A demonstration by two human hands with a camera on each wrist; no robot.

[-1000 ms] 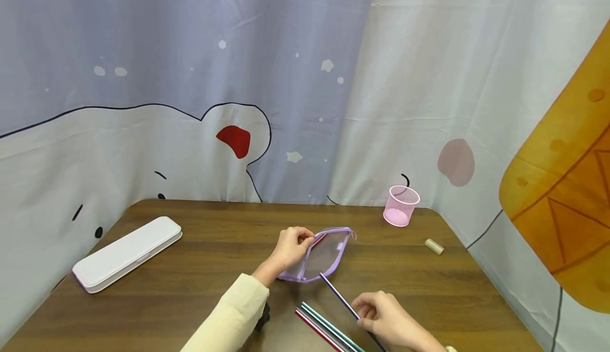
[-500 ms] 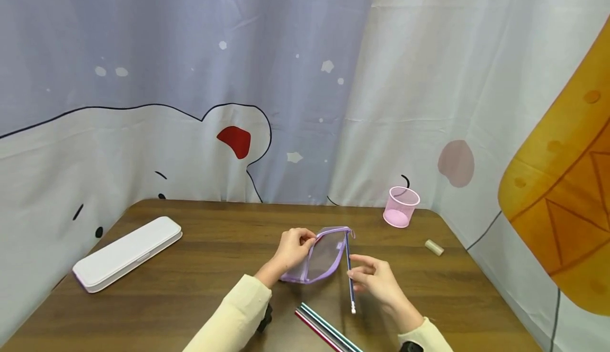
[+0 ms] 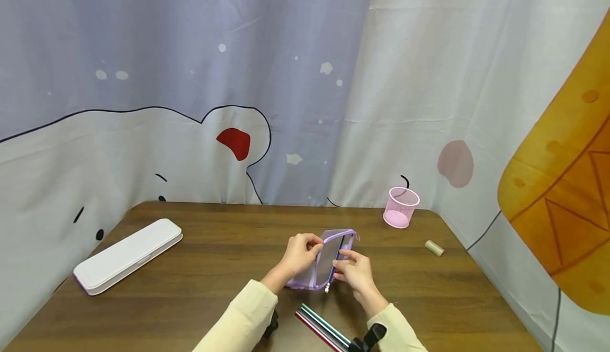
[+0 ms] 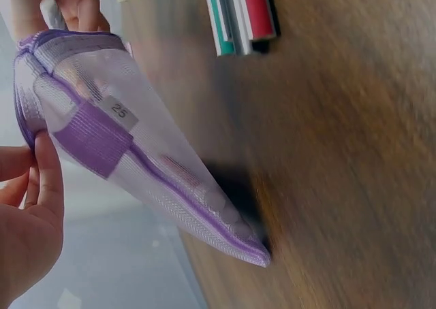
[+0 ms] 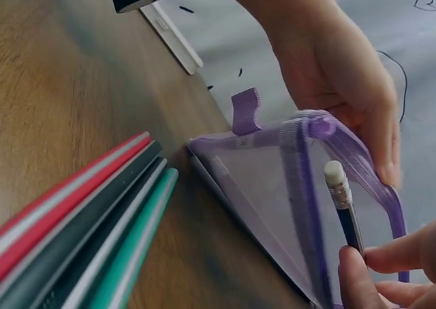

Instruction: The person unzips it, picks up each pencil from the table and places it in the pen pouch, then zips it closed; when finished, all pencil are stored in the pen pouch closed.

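The purple mesh pouch [image 3: 325,256] stands with its zipped mouth spread wide. My left hand [image 3: 301,254] pinches the pouch's edge on the left; in the left wrist view the left hand [image 4: 30,227] holds the purple rim. With thumb and fingers my right hand [image 3: 355,273] holds a dark blue pencil [image 3: 335,263], which lies within the pouch's mouth, its white eraser end towards me. The right wrist view shows that eraser end [image 5: 335,175] at the opening, pinched below by the right hand [image 5: 402,268]. The pencil's far tip is hard to make out.
Several striped pencils [image 3: 321,326] in red, black and green lie at the table's front. A white case [image 3: 128,255] rests at the left, a pink mesh cup [image 3: 400,208] stands at the back right, and a small beige cylinder [image 3: 434,247] lies near the right edge.
The right hand has brought the blue pencil up and leftwards from beside the striped pencils, turning it, into the pouch's mouth. The left hand keeps its pinch and has shifted slightly right with the pouch.
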